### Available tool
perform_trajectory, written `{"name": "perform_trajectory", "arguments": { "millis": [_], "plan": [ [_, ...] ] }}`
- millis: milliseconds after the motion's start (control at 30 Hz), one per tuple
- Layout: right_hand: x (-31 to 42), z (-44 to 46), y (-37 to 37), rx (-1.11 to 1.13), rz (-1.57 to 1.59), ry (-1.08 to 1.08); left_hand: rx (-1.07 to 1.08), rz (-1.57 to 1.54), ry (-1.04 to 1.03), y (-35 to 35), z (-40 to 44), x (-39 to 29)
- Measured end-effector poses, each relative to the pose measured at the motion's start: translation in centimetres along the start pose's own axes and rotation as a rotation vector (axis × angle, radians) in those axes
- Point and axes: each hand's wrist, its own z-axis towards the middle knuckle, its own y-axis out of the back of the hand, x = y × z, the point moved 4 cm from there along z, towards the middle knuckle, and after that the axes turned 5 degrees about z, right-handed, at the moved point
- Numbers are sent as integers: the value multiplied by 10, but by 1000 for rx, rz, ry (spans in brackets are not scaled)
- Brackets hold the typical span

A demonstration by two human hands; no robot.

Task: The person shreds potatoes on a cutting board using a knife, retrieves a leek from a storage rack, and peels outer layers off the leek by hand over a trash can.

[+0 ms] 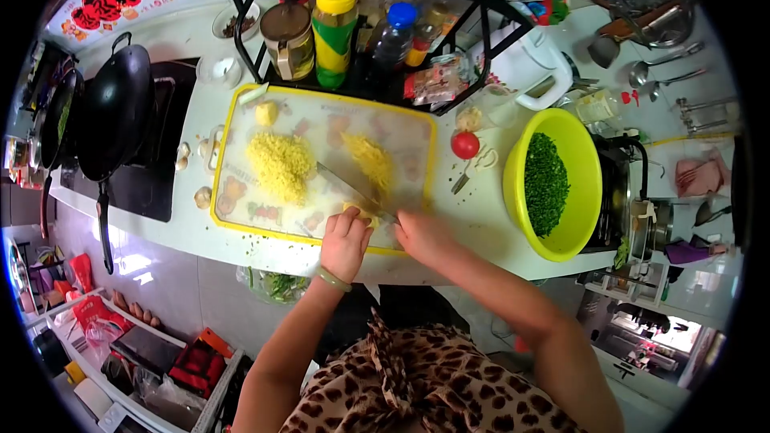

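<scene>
R hand (413,232) closed round handle of knife (353,185), blade across cutting board (325,228); L hand (345,244), fingers bent & pressed together, steadies yellow piece (362,213) by blade, near board's front edge. Minced yellow pile (281,167) on board's L side, shredded pile (369,162) R of it; green bowl (515,184) w/ chopped greens (545,184) R of board, on desk (481,232).

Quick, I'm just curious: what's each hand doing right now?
Left hand: fingers curled, steadying a yellow piece.
Right hand: closed, gripping the knife.
</scene>
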Motion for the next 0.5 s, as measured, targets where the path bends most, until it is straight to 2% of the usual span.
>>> {"name": "perform_trajectory", "arguments": {
  "millis": [167,233,467,500],
  "plan": [
    [19,-7,35,128,0,-49,-15,0,-2,4,0,-3],
    [18,-9,36,234,-96,-24,-8,9,-12,4,1,-2],
    [5,-6,-7,205,-126,-23,-10,-21,-9,0,0,1],
    [6,-8,-11,144,-84,-17,-10,-8,-23,0,-1,1]
  ]
}}
